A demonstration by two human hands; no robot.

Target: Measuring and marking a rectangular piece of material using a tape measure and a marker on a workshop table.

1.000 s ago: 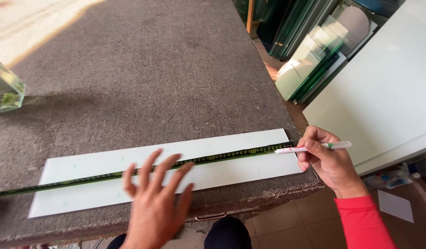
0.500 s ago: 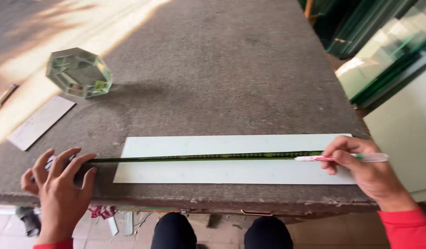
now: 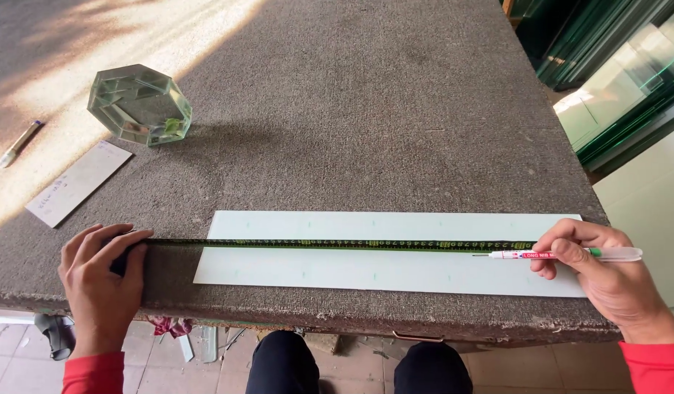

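Your left hand (image 3: 100, 281) is clenched over the case of the tape (image 3: 337, 244) at the worktop's (image 3: 366, 117) 7 o'clock corner. The tape runs flat toward 3 o'clock, along the length of the pale glass strip (image 3: 366, 273). The strip lies parallel to the near edge and close to it, at 6 o'clock of the worktop. Your right hand (image 3: 599, 266) grasps a marker (image 3: 563, 255), tip just below the tape near the strip's 3 o'clock end.

Likely faults from here: the tape is held at one end only, so a slackening left hand could let it skew or retract, putting the mark in the wrong place. Pressure from the marker hand may nudge the strip, which looks unclamped on the rough covering. The strip sits near the edge; a push toward 6 o'clock could tip it off.

At 10 o'clock stand an octagonal glass block (image 3: 140, 103), a small grey plate (image 3: 78, 182) and a pen-like tool (image 3: 17, 144), well apart from the work.
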